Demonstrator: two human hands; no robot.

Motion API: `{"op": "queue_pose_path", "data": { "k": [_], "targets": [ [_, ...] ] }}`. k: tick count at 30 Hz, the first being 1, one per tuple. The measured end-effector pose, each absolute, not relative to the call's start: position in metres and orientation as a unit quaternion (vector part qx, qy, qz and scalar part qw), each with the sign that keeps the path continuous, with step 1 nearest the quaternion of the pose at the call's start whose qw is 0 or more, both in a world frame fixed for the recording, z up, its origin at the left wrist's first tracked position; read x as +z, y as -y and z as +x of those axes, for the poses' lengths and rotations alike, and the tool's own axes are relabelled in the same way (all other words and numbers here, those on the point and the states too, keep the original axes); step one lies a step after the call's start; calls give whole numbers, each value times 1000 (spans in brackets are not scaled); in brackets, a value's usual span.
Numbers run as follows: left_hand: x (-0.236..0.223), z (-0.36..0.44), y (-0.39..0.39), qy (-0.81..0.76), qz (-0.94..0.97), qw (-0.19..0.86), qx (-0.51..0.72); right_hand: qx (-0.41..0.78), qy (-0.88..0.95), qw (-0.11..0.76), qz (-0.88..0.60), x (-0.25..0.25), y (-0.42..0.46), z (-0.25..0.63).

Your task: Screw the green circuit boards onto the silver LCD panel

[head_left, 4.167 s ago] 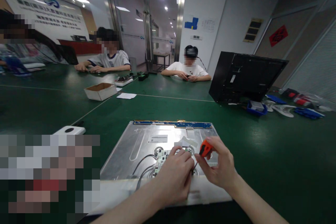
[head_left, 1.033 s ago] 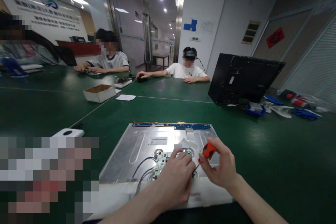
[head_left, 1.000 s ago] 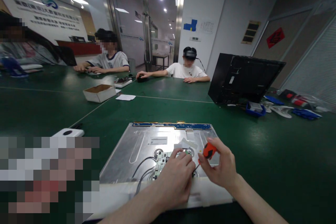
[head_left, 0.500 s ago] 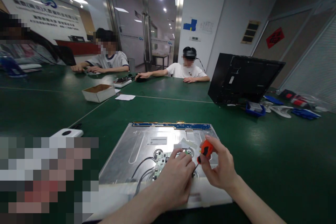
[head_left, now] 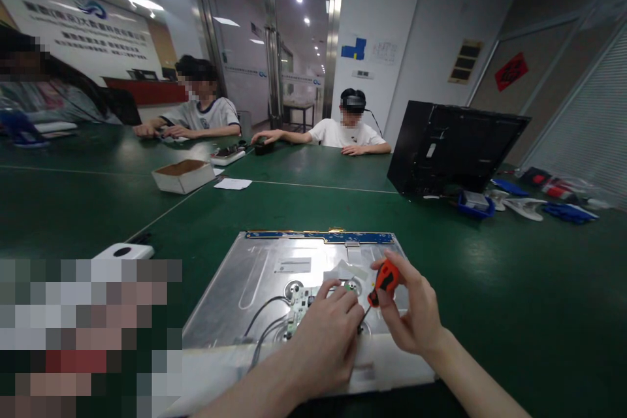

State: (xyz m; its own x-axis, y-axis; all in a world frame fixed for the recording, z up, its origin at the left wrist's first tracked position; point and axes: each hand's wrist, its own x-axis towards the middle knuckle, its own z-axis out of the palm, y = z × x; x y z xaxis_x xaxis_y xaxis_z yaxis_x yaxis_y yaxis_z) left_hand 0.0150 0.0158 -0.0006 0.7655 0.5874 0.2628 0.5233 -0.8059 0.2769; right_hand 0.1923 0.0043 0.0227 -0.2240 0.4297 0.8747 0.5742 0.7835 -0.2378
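Pinching the orange-and-black screwdriver (head_left: 386, 276) between thumb and fingers, the right hand (head_left: 417, 315) angled its thin shaft down toward the left hand (head_left: 329, 325). That one lay curled over the circuit board (head_left: 296, 311); from where I stood, I couldn't tell whether it gripped anything beneath. The board sat toward the near side of the metal panel (head_left: 224, 297). With the shaft so slanted, I thought, uneven pressure could have made the tip skid, scoring the board or jabbing those fingers; a careless forearm might have tugged the looping black cables (head_left: 268, 304). The handle bulged, seemingly rubbery. Around the board spread glossy, silvery metal with a long rounded outline, then a narrow blue strip (head_left: 363, 237), then smooth green tabletop (head_left: 490, 320).
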Motion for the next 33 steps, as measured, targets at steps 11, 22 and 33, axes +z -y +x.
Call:
{"op": "queue_pose_path", "data": {
  "k": [11,22,33],
  "targets": [
    [-3,15,-18,-290,939,84,165,-127,768,541,-319,26,-5,189],
    [-1,16,-17,-290,940,77,164,-65,786,532,-309,26,-2,192],
    [0,14,-17,-285,942,75,163,-121,780,529,-311,30,-3,192]
  ]
}}
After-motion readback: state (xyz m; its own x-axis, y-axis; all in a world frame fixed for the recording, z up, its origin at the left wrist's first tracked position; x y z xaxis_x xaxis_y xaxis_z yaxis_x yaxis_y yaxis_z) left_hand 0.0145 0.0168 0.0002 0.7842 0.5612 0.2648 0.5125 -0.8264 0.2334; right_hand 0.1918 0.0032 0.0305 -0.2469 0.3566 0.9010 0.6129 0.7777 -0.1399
